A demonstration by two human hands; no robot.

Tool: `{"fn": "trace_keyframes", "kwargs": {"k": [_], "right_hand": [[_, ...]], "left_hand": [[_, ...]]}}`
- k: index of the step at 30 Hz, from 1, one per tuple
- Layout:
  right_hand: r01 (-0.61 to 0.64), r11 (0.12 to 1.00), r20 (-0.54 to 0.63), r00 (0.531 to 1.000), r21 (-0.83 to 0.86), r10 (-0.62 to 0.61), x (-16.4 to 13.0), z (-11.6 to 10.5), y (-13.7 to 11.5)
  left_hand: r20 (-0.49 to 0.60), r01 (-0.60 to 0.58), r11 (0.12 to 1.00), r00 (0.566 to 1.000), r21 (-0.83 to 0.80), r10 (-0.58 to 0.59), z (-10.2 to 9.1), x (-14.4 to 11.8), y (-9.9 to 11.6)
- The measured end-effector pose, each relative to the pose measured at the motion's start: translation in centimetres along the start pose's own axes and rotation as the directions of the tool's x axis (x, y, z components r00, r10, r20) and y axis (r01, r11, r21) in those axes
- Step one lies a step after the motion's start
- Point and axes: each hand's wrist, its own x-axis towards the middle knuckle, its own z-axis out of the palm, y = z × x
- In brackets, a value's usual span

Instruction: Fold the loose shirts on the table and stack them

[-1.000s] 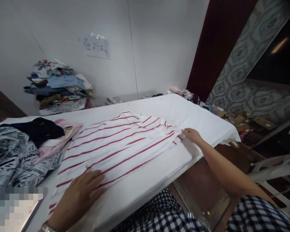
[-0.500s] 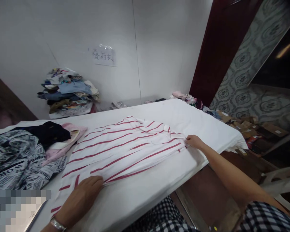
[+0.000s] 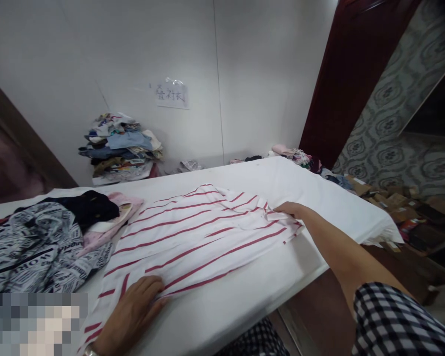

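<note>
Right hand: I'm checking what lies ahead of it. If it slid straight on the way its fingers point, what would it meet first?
Probably the striped shirt itself: the right hand already touches its collar end, fingers pointing across the fabric.

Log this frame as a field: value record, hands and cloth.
surface: table under a white cover
item: striped shirt, white with red stripes, lying flat
left hand: palm down on the shirt's near left end
right hand: on the shirt's far right end; grip not discernible
left of shirt: printed garment, dark cloth, pink cloth
by the wall: stacked clothes pile
wall: paper sign
right, on floor: boxes
</note>
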Motion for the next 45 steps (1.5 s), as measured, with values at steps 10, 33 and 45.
{"fn": "trace_keyframes", "kwargs": {"k": [10,33,45], "right_hand": [[-0.100,0.950,0.219,0.975,0.297,0.034,-1.9,-0.4,-1.3],[-0.134,0.990,-0.022,0.991,-0.053,0.133,0.9,1.4,-1.8],[0.046,0.965,-0.523,0.833,-0.258,-0.179,0.9,-2.1,-1.1]], "left_hand": [[0.025,0.130,0.962,0.992,-0.240,-0.128,0.2,1.2,-0.1],[-0.114,0.119,0.974,0.983,-0.195,-0.143,1.0,0.9,-0.1],[-0.092,0.107,0.976,0.988,-0.189,-0.126,0.9,0.9,0.1]]}}
